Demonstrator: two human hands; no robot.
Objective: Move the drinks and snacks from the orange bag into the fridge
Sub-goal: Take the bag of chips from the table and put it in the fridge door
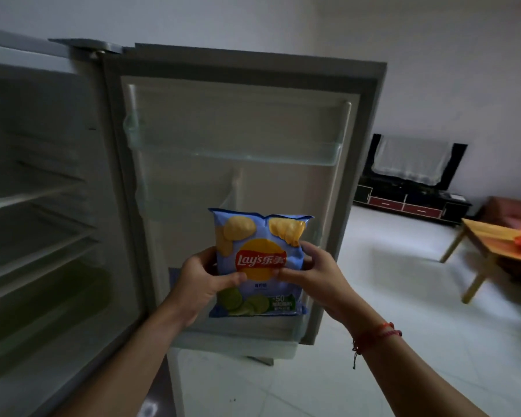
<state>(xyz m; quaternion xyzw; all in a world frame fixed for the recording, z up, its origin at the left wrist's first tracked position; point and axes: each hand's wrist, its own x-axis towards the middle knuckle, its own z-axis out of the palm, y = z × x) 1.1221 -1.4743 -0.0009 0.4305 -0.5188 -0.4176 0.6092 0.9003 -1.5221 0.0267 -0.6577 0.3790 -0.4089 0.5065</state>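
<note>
Blue crisp bag is hanging before the lower-centre door bin | left hand and right hand are both gripping it; stocking seemingly just beginning

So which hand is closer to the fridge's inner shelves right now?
Left. The left hand grips the chip bag on the side facing the shelves; the right hand grips its opposite side, farther from them.
</note>
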